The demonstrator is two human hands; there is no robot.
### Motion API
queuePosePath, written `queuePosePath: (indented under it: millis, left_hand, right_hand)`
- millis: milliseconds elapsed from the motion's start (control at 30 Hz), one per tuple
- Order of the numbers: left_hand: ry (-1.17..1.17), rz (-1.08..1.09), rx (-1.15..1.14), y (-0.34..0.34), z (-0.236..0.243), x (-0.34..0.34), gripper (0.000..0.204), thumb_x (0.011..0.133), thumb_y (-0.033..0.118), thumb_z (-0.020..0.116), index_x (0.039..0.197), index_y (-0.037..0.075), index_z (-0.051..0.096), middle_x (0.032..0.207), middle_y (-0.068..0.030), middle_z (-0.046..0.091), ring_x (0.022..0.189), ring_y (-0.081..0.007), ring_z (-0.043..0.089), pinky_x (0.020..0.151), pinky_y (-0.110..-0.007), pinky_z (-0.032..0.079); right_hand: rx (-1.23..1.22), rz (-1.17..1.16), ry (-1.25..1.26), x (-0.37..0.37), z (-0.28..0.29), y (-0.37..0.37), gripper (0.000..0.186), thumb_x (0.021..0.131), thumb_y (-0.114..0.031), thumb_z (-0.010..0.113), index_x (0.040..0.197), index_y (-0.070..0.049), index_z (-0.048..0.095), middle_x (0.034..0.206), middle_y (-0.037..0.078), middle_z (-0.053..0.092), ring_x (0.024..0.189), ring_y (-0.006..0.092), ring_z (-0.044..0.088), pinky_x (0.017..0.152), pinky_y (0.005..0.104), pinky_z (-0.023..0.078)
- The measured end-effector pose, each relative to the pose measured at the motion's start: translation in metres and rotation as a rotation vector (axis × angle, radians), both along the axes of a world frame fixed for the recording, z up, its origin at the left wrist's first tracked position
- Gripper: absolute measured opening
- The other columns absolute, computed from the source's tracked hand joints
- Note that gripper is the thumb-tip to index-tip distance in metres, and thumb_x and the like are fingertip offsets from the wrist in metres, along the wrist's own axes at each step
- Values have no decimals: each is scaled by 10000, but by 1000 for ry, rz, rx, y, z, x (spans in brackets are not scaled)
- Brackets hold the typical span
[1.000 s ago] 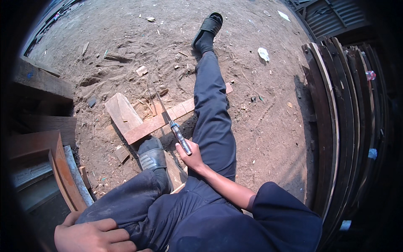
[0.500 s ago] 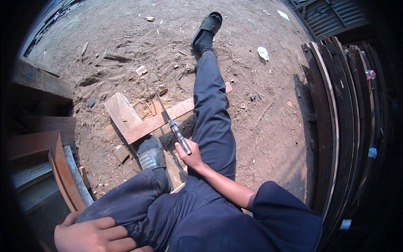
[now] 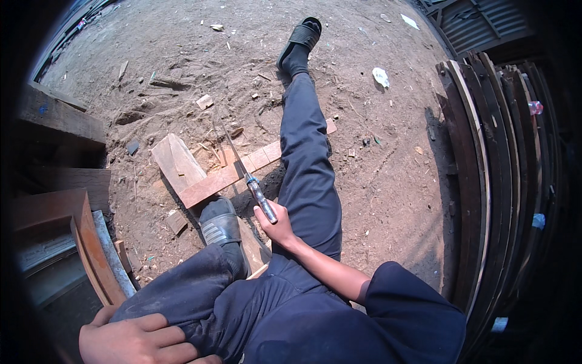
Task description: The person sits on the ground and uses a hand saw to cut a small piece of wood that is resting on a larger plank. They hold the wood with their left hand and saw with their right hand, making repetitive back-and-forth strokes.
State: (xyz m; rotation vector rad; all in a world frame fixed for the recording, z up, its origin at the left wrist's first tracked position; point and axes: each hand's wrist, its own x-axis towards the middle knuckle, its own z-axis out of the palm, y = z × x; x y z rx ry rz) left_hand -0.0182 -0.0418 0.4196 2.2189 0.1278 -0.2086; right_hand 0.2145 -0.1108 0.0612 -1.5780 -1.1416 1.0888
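My right hand (image 3: pixel 276 225) is closed around the straight handle of a handsaw (image 3: pixel 259 197), above my outstretched right leg. The saw's thin blade slants away from me across a flat reddish board (image 3: pixel 212 185). Several lines run across the right part of this board; I cannot tell whether they are cuts or marks. One end of the board lies over a thicker wood block (image 3: pixel 176 159), and its other end passes behind my right leg. My left sandalled foot (image 3: pixel 219 224) is beside the board's near edge. My left hand (image 3: pixel 136 340) lies on my bent left leg, holding nothing, fingers apart.
Sandy ground holds wood chips, offcuts and a crumpled white scrap (image 3: pixel 380 77). Long dark planks (image 3: pixel 479 182) stand stacked at the right. A brown wooden frame (image 3: pixel 85 236) and heavy timber (image 3: pixel 63 118) are close on the left.
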Motion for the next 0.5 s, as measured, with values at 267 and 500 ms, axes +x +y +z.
queuePosePath:
  millis: [267,500]
  left_hand:
    - [-6,7,-5,1,0,0,335,830,306,657,958,-1,617,754,-71,582,715,-196,546,677,-321,440]
    - [19,4,-5,-1,4,5,325,825,292,661,968,4,618,775,-69,584,721,-199,550,677,-324,443]
  right_hand:
    - [-7,-1,1,1,-2,-2,252,874,-123,607,684,-3,493,549,55,411,504,101,370,476,323,337]
    - [-14,15,-15,2,0,-1,252,873,-126,601,688,4,490,551,83,413,510,111,380,485,335,347]
